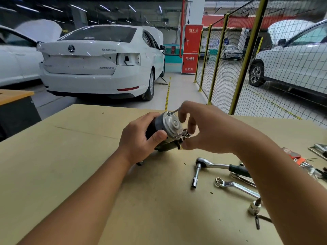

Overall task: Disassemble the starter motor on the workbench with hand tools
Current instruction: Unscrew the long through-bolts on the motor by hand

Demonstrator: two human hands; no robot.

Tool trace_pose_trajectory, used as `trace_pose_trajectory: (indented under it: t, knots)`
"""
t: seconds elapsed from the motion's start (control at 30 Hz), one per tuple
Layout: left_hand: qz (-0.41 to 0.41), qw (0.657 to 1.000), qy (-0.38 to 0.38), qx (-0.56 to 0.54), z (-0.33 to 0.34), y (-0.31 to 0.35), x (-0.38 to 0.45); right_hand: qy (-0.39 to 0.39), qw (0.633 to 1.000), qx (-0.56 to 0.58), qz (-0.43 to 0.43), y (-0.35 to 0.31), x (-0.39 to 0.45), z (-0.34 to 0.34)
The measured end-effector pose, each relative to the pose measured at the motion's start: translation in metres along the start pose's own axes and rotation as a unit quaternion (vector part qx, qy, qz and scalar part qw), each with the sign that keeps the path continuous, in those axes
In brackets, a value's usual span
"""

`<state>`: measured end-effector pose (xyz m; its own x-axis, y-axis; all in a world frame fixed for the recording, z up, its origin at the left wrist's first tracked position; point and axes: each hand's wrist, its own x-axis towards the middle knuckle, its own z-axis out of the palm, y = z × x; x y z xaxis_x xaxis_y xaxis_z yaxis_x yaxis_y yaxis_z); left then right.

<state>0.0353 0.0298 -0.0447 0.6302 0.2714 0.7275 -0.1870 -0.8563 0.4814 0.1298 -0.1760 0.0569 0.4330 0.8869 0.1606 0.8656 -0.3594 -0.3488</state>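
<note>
The starter motor (168,128) is held above the middle of the workbench (70,165), its round silver end cap facing me. My left hand (139,137) grips its dark body from the left, thumb across the front. My right hand (200,128) is at the end cap, its fingers pinching a thin long bolt (175,110) that sticks out at the cap's top edge. The thumb sits low by the terminal studs.
To the right on the bench lie a ratchet with a socket (210,165), a ring spanner (235,186), a loose socket (254,207), orange-handled tools (297,160) and a metal tray edge (318,149). Behind the bench are white cars and a yellow mesh fence (247,59).
</note>
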Motion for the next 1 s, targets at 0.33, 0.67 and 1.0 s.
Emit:
trace_pose_trajectory:
  t: [0.33,0.67,1.0]
  knots:
    - [-0.003,1.000,-0.007,0.007,-0.001,0.001,0.000,0.011,1.000,0.024,0.002,-0.001,-0.005,-0.005]
    - [-0.003,1.000,-0.004,0.001,-0.001,0.001,0.000,0.037,0.999,-0.007,0.017,-0.008,-0.009,-0.007]
    - [0.007,1.000,-0.001,0.003,0.000,-0.001,0.000,0.022,0.999,-0.006,0.036,-0.008,-0.008,0.001]
